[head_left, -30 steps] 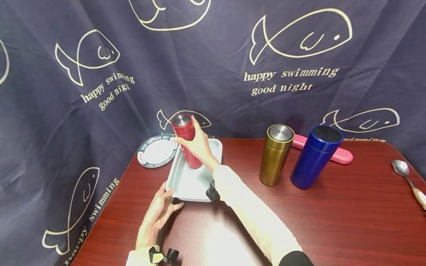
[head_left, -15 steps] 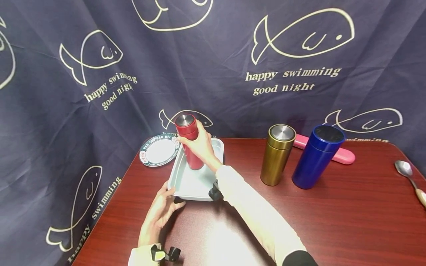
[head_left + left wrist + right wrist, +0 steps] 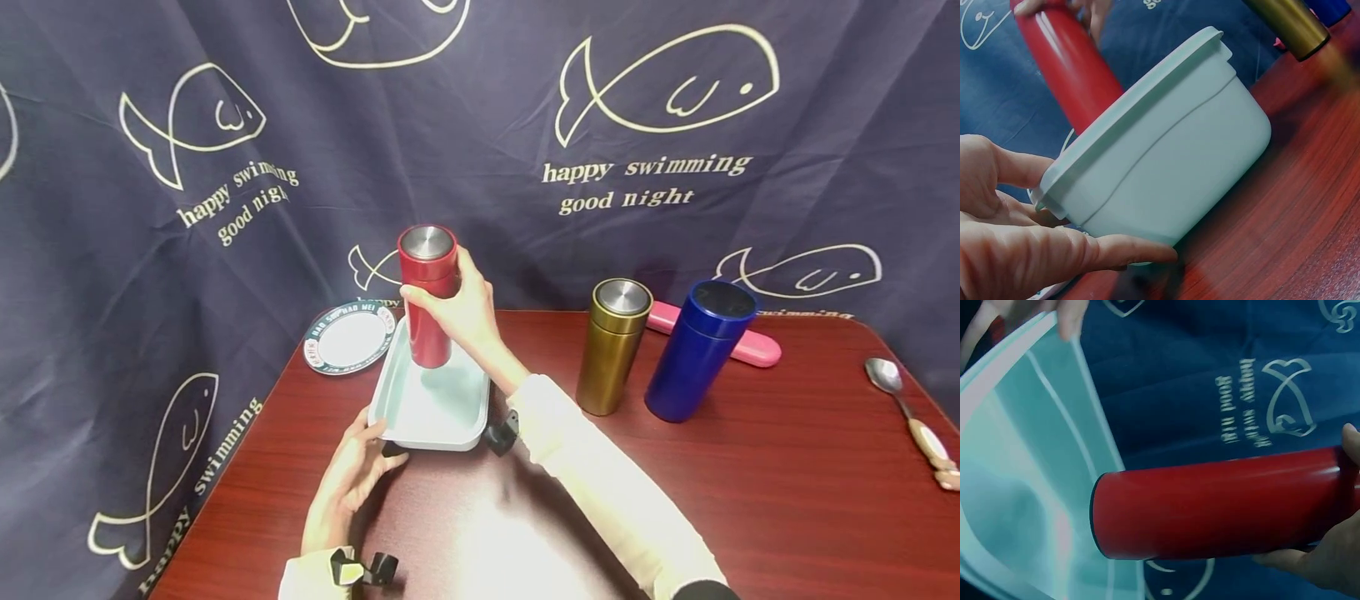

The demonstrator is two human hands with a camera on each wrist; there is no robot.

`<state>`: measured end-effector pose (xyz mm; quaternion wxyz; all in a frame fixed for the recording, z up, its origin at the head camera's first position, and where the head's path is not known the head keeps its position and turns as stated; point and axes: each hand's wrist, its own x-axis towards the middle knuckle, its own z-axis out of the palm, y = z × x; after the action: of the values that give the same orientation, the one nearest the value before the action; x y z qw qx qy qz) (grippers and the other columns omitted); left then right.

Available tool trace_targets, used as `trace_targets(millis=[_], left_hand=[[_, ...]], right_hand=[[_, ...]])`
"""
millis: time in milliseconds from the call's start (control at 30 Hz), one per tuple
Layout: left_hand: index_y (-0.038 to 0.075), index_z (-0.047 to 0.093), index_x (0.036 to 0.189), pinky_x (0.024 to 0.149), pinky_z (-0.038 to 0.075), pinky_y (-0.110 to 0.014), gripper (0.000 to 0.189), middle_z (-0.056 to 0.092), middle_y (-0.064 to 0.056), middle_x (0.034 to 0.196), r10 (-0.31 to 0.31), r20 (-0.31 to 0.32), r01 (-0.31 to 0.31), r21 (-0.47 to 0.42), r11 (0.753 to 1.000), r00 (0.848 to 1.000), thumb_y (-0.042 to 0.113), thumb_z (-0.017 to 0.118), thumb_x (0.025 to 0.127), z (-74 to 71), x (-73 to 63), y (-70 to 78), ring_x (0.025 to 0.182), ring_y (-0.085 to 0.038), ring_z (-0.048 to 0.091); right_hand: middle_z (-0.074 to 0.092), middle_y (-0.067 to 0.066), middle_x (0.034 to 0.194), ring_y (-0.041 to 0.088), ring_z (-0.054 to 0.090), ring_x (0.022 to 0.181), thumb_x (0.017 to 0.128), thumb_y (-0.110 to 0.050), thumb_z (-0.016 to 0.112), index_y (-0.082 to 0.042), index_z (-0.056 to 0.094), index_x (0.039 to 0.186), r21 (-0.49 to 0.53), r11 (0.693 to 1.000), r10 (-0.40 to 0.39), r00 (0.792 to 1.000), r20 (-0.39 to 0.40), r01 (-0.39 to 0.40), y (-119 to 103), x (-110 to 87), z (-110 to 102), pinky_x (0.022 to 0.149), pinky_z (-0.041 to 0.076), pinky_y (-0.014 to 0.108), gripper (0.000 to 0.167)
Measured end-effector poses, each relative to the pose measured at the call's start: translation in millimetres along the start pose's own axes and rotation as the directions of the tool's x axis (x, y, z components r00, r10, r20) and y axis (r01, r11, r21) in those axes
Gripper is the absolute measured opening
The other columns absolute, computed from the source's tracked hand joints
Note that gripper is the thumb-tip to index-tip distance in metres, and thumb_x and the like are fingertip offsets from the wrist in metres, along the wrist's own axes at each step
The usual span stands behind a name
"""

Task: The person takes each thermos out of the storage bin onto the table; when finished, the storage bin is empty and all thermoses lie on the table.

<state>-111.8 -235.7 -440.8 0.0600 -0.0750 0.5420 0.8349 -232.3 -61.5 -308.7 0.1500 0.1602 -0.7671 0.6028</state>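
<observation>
My right hand [image 3: 476,317] grips a red thermos bottle [image 3: 431,337] with a silver lid around its upper part. The bottle is upright over the pale mint plastic container [image 3: 442,442]. In the right wrist view the base of the red bottle [image 3: 1210,509] shows in full, level with the container's rim [image 3: 1088,394]. My left hand [image 3: 352,471] holds the container's near left corner. In the left wrist view, fingers of the left hand [image 3: 1016,219] are at the container's rim while one digit lies along its lower wall and base.
A white plate with a dark green patterned rim [image 3: 318,350] lies left of the container. To the right stand a gold thermos [image 3: 611,358] and a blue thermos [image 3: 693,358]. Behind them lies a pink case [image 3: 757,348]. A spoon [image 3: 907,408] is at the right edge. A dark fish-print curtain [image 3: 487,125] hangs behind.
My right hand has lifted the red thermos bottle upward and slightly right; it stood lower inside the container before. The left hand keeps its hold on the container.
</observation>
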Motion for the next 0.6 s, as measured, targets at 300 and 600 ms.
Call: trace_targets(millis=[300,600], left_hand=[[0.004,0.015,0.151,0.104,0.011,-0.077,0.051,0.053,-0.001,0.132,-0.019,-0.025,0.019,0.008,1.0,1.0,0.008,0.032,0.103,-2.0,-0.2,-1.9,0.144,-0.029,0.019],[0.006,0.021,0.148,0.104,0.011,-0.076,0.047,0.059,0.007,0.119,-0.023,-0.022,0.023,0.009,1.0,1.0,0.01,0.034,0.103,-0.9,0.5,1.5,0.142,-0.026,0.023]], right_hand=[[0.07,0.002,0.107,0.014,0.068,0.094,0.074,-0.029,0.085,-0.015,0.056,0.126,0.092,0.993,-0.06,0.994,-0.093,0.068,-26.9,-17.6,-47.4,0.086,0.053,0.03,0.061],[0.07,0.005,0.109,0.014,0.068,0.093,0.073,-0.024,0.086,-0.013,0.054,0.129,0.079,0.991,-0.093,0.98,-0.178,0.108,-32.9,-36.4,-90.2,0.084,0.053,0.03,0.066]])
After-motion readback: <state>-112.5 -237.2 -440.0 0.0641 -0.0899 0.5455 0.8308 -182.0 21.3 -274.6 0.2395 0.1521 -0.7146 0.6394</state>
